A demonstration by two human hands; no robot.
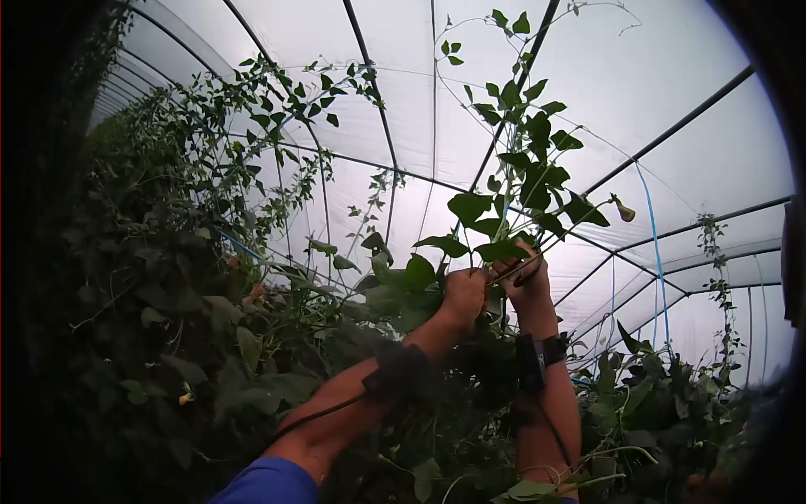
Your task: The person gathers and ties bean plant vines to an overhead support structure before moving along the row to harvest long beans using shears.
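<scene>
Both my hands are raised side by side at a bundle of climbing vine stems (512, 220), just under its broad green leaves (537, 185). My left hand (467, 294) is closed, its fingers curled around something at the stems that I cannot make out. My right hand (527, 273) is closed round the stems, partly covered by a leaf. A yellowish flower (623, 210) hangs on a thin stalk right of the hands. Dark bands with cables sit on both forearms.
Dense foliage (168, 319) fills the left side and the bottom. A blue string (653, 244) hangs at the right, near another thin vine (720, 286). Dark metal hoops (697, 113) carry the white plastic cover (638, 67) overhead.
</scene>
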